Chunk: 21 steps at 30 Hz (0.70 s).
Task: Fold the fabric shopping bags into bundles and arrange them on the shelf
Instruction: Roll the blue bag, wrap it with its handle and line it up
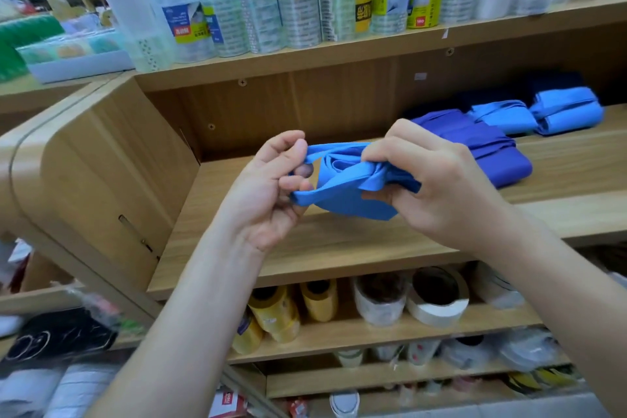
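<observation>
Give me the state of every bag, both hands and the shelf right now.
light blue bag: partly bundled, held above the shelf, strap loop loose.
left hand: pinches the bag's strap.
right hand: grips the bag's folded body.
royal blue bag: folded, lying on the shelf.
left light blue bundle: strap-wrapped, on the shelf.
right light blue bundle: strap-wrapped, beside it.
shelf: holds bags at its right.

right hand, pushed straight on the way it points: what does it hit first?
Probably the left hand, which grips a strap of the same light blue bag that the right hand holds. Depth between them is unclear.
</observation>
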Each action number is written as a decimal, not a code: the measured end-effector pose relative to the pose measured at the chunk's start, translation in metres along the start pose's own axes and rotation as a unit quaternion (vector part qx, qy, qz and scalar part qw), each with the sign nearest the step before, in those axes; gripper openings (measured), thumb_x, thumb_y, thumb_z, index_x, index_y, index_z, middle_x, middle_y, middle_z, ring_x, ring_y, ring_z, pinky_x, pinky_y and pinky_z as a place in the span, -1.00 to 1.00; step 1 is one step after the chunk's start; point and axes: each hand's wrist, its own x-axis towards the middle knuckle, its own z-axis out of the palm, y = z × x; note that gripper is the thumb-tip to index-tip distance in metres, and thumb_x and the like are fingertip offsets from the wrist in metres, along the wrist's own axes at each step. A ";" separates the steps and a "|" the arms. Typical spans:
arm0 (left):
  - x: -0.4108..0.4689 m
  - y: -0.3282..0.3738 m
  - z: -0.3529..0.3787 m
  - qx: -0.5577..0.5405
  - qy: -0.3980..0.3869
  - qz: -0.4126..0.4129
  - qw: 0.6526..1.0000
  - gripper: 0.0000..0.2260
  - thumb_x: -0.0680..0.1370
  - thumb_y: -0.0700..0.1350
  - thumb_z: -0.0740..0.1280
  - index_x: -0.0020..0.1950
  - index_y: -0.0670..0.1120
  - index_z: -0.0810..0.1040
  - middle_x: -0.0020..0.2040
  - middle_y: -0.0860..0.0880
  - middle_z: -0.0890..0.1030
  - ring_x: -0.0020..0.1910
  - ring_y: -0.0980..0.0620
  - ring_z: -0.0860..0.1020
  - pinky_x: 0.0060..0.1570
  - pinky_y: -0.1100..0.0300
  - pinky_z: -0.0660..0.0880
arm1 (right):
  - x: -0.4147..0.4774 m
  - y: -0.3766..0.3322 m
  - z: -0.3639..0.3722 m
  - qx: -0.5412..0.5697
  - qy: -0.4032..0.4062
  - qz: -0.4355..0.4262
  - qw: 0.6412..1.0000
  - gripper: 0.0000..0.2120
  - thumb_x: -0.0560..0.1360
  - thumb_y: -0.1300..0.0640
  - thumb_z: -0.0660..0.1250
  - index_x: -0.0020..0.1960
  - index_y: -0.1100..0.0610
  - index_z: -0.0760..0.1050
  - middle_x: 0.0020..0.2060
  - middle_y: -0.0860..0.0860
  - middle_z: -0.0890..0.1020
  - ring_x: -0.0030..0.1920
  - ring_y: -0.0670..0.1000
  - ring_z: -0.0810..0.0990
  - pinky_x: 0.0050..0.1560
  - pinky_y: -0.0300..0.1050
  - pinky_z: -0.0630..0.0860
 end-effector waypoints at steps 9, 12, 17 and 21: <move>-0.004 -0.012 -0.004 0.357 0.065 0.129 0.923 -0.55 0.59 -0.40 0.16 -0.26 0.00 0.68 -0.29 0.07 0.68 -0.36 0.20 0.56 -0.44 0.35 0.46 | -0.014 0.001 0.026 0.087 0.053 0.063 0.993 -0.78 0.45 0.35 0.42 0.08 0.26 0.55 -0.08 -0.02 0.48 -0.08 -0.13 0.49 -0.06 -0.26 0.46; -0.007 -0.014 -0.006 0.419 0.012 0.150 0.896 -0.58 0.56 -0.41 0.19 -0.17 0.05 0.70 -0.29 0.16 0.68 -0.35 0.29 0.53 -0.38 0.40 0.39 | -0.013 -0.001 0.028 0.139 0.109 0.104 0.979 -0.77 0.44 0.35 0.42 0.08 0.19 0.54 -0.09 0.01 0.52 -0.05 -0.17 0.50 0.02 -0.32 0.41; -0.004 -0.011 -0.024 0.350 -0.089 0.151 0.920 -0.80 0.58 -0.13 0.26 0.02 -0.14 0.67 0.05 -0.02 0.67 0.05 0.07 0.61 -0.01 0.24 0.50 | -0.008 -0.003 0.036 0.286 0.169 0.220 0.917 -0.80 0.46 0.23 0.39 0.02 0.00 0.51 -0.13 -0.17 0.60 -0.09 -0.14 0.57 -0.02 -0.26 0.47; -0.001 -0.019 -0.035 0.289 -0.167 0.183 0.925 -0.51 0.30 0.15 0.57 0.09 -0.09 0.61 0.18 -0.04 0.61 0.22 -0.04 0.54 0.18 0.04 0.47 | -0.001 -0.001 0.044 0.468 0.239 0.330 0.785 -0.84 0.43 0.19 0.38 0.02 0.10 0.55 -0.11 0.02 0.61 -0.04 0.03 0.57 0.03 0.00 0.53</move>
